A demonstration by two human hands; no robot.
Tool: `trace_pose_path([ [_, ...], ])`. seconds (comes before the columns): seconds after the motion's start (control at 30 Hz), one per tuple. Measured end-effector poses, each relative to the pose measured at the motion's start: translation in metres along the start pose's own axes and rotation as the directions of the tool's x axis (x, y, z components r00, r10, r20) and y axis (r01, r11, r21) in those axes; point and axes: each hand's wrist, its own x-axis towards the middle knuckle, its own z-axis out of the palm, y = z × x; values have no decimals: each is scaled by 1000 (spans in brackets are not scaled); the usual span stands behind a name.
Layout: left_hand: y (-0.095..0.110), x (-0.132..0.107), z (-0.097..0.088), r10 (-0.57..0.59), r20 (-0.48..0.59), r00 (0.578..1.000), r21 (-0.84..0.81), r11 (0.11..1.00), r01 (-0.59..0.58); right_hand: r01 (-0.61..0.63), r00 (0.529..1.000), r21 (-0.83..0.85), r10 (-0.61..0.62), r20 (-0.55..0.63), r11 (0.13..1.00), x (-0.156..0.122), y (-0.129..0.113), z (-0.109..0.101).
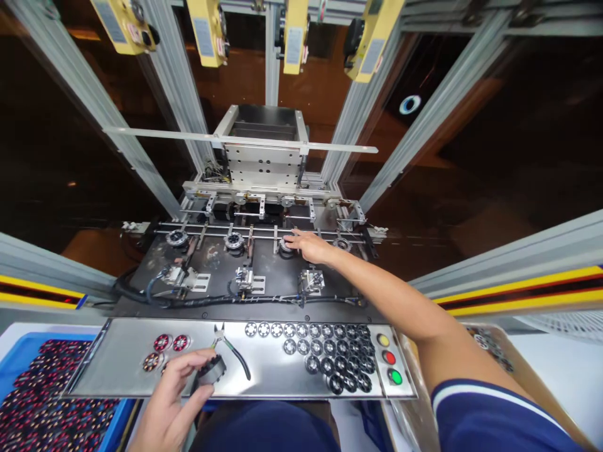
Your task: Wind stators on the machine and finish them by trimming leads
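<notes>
The left hand [172,402] is closed around a round part [210,370], holding it just above the front edge of the steel worktop [122,370], close beside the cutters [230,348] and near three copper-wound discs [162,343]. The right hand [311,246] is stretched out over the black plate [276,270] at the back, its fingers [294,238] laid on the third fixture [286,248] under the rods [254,231]; whether they pinch anything I cannot tell. Rows of black rings [325,351] lie on the worktop left of three buttons [389,358], and a blue bin [14,345] of parts sits at the far left.
</notes>
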Motion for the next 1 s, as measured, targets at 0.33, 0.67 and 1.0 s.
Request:
trace_pose_path([
  [0.33, 29, 18, -24, 186, 221, 957, 9, 981, -193, 577, 791, 265, -448, -418, 772, -60, -178, -27],
  [0.67, 45, 12, -11, 134, 186, 973, -349, 935, -62, 576, 662, 220, -292, -690, 787, -97, -249, 5],
  [1.0, 22, 24, -21, 314, 383, 869, -8, 941, -337, 537, 826, 645, -497, -268, 544, -85, -209, -3],
])
